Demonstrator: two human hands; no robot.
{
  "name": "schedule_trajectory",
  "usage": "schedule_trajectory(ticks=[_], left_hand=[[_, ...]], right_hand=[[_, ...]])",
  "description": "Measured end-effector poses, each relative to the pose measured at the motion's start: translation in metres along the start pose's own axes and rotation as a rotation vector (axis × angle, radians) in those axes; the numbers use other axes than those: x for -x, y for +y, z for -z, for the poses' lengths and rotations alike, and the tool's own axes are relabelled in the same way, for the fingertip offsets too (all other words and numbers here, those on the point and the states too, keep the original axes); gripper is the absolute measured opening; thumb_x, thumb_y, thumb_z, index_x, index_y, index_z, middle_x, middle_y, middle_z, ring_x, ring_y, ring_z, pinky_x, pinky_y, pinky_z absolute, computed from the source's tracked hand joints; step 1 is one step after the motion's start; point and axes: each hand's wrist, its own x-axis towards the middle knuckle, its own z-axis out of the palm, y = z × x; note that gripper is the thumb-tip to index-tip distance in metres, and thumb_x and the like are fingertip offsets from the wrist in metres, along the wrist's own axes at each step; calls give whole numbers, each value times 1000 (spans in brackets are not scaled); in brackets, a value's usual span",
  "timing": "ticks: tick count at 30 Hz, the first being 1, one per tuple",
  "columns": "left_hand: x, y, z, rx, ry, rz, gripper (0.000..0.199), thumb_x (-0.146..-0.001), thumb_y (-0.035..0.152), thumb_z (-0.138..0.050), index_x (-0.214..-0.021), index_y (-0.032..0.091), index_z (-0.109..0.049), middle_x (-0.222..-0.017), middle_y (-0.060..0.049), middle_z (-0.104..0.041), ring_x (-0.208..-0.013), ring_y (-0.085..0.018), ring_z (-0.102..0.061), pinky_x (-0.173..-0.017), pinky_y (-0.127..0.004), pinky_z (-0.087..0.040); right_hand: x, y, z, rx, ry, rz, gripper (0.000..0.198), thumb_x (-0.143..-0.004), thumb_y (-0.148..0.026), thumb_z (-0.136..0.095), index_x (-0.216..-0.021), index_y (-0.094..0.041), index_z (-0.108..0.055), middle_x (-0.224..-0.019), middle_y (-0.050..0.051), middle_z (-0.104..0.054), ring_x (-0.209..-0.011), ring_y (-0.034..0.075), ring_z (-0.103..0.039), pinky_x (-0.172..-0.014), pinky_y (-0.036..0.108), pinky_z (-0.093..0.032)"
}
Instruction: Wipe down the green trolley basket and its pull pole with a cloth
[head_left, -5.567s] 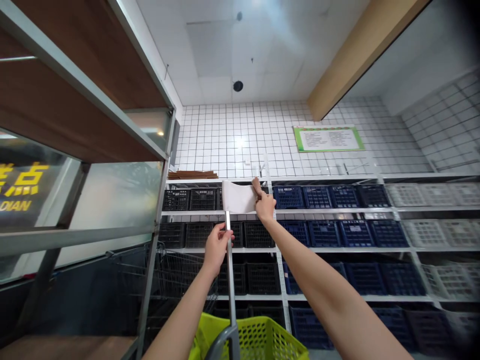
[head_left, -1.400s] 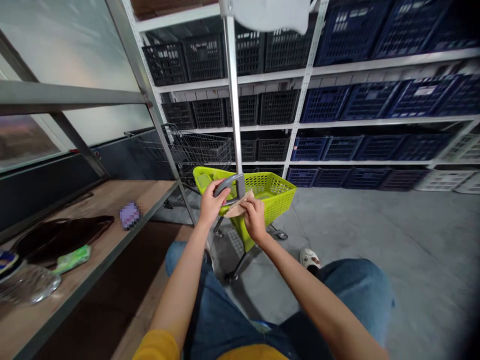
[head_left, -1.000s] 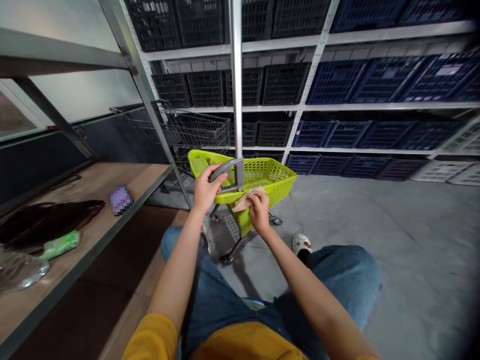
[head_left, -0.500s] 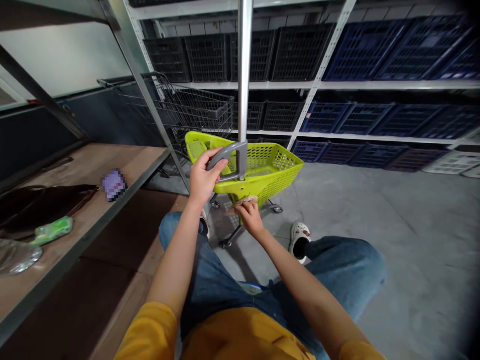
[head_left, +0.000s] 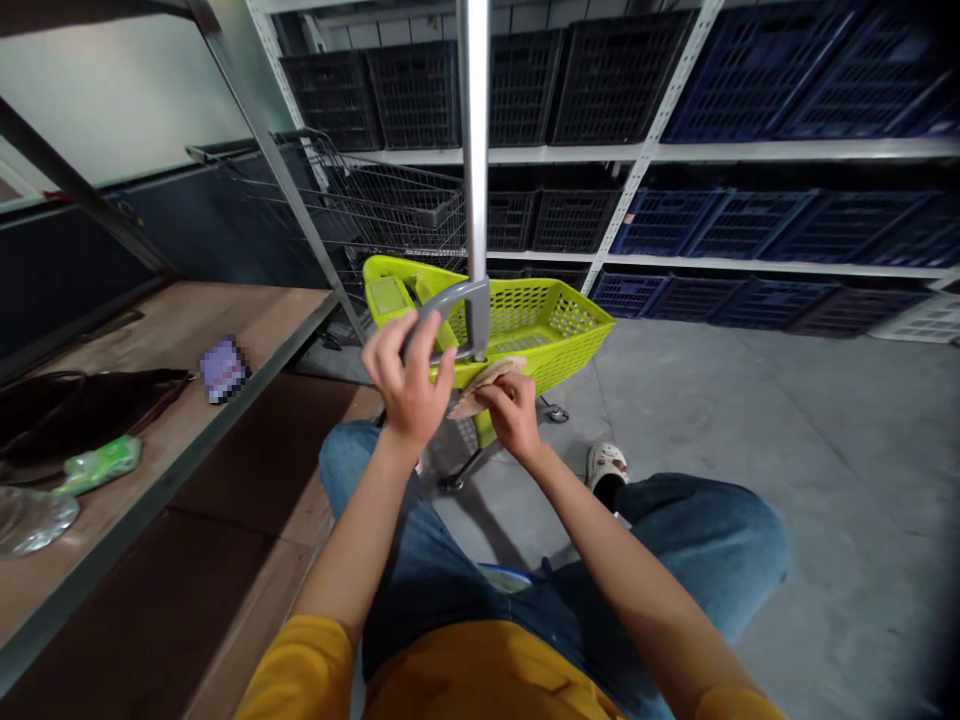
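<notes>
A lime-green plastic shopping cart [head_left: 559,367] on wheels stands in front of my knees. At its near end is a grey loop handle [head_left: 478,318], beside an upright metal pole [head_left: 476,150]. My left hand [head_left: 412,385] is at the left side of this handle with its fingers spread; whether the fingertips still touch it I cannot tell. Just below and to the right, my right hand [head_left: 516,418] pinches a beige cloth [head_left: 468,403] against the near rim of the cart. Part of the cloth is hidden behind the fingers.
To the left, a wooden shelf [head_left: 285,310] holds a dark bag [head_left: 90,410], a green packet [head_left: 101,462], a clear plastic item [head_left: 34,520] and a blurred purple object [head_left: 223,370]. A black wire cart [head_left: 397,205] stands behind. White racks carry black crates [head_left: 412,95] and blue crates [head_left: 757,80].
My left hand has loosened from the grey handle, its fingers now spread. My right hand has moved up with the cloth, from below the rim to the rim itself.
</notes>
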Motion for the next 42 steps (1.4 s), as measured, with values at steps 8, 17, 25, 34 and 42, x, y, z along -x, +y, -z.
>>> schedule_trajectory(ticks=[8,17,25,34,42], left_hand=[[13,20,-13,-82,-338,-210,41,-98,25,-52,-139,20,-56,-135,-16,-57,-131,-28,-50,-111,-42,-40],[8,19,-14,-289,-447,-7,49,-95,25,-56,-143,32,-51,-136,-15,-50,-123,-30,-54,-105,-48,-42],[-6,5,1,-425,-624,-54,38,-88,29,-64,-126,28,-64,-120,-15,-58,-121,-35,-49,-112,-58,-30],[-5,-14,3,-397,-585,-107,27,-88,35,-64,-114,29,-71,-113,-14,-57,-115,-34,-49,-107,-55,-34],[-2,-21,4,-306,-553,-125,24,-89,35,-63,-111,28,-72,-112,-14,-60,-115,-34,-51,-107,-56,-33]], right_hand=[[91,26,-44,43,-209,-95,23,-96,-18,-49,-101,-23,-71,-101,7,-55,-95,22,-46,-82,35,-47],[75,21,-44,-76,-212,-171,28,-93,-13,-46,-106,-23,-69,-102,8,-52,-98,22,-47,-86,38,-47],[-13,17,-42,-156,-75,-111,25,-92,-16,-53,-110,-28,-67,-107,6,-54,-105,22,-49,-94,40,-44],[-31,4,-43,-167,150,-284,38,-82,-7,-45,-109,-25,-65,-112,8,-51,-113,24,-49,-100,44,-43],[-18,35,-37,-66,92,-317,43,-80,-7,-44,-115,-23,-63,-114,11,-56,-111,27,-49,-99,46,-41]])
